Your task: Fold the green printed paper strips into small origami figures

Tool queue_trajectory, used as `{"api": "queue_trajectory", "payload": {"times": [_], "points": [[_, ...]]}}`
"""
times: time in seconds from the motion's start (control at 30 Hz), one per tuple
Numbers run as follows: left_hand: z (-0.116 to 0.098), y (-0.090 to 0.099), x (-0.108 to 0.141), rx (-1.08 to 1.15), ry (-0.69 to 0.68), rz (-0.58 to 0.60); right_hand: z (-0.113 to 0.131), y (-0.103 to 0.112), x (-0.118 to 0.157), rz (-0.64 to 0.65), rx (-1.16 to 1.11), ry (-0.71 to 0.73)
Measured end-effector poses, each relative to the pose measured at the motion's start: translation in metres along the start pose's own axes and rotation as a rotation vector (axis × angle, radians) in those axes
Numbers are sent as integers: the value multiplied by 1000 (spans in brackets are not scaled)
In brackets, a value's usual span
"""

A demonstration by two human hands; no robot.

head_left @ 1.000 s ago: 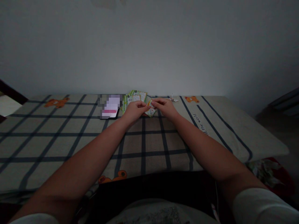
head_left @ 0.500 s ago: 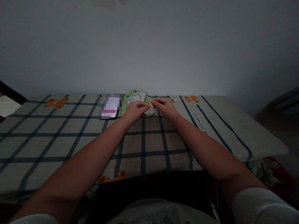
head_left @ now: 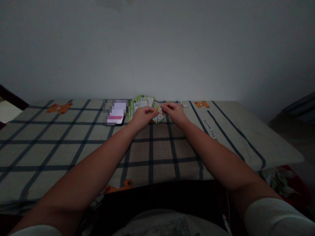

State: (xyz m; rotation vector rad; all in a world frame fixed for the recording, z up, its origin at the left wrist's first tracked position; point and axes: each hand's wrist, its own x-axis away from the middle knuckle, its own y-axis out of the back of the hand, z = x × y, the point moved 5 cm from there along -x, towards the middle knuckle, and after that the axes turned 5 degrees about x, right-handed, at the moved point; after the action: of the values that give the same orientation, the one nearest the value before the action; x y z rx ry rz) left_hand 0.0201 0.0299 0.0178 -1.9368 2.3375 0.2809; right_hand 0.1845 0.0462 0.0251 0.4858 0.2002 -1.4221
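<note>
Between my two hands is a small green and white printed packet (head_left: pixel 160 117) with a yellow strip along its upper edge. My left hand (head_left: pixel 144 117) pinches it between thumb and fingers at its left side. With thumb and fingertips together, my right hand (head_left: pixel 174 113) grips the packet's upper right corner. Behind and left of my left hand, several similar green packets (head_left: pixel 141 102) lie overlapping on the checked tablecloth (head_left: pixel 159 150). My left fingers partly hide the held packet.
A phone (head_left: pixel 116 112) with a lit, blurred screen lies left of the packets. A crumpled white scrap (head_left: pixel 183 104) sits beyond my right hand. The grey wall (head_left: pixel 157 49) rises at the table's far edge. A red container (head_left: pixel 292 185) with crumpled wrappers stands low at the right.
My right fingertips have shifted slightly on the packet's upper corner, and the packet has turned a little to the right. My left hand stays nearly in place.
</note>
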Motion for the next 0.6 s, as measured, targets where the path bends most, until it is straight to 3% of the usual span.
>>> {"api": "queue_trajectory", "payload": {"times": [0.23, 0.47, 0.6], "points": [[-13, 4, 6, 59, -35, -120, -12, -12, -2, 150, -121, -82], [-8, -2, 4, 281, 20, -49, -11, -3, -3, 38, -57, -46], [-5, -1, 3, 302, 69, -53, -9, -3, -2, 49, -71, -53]]}}
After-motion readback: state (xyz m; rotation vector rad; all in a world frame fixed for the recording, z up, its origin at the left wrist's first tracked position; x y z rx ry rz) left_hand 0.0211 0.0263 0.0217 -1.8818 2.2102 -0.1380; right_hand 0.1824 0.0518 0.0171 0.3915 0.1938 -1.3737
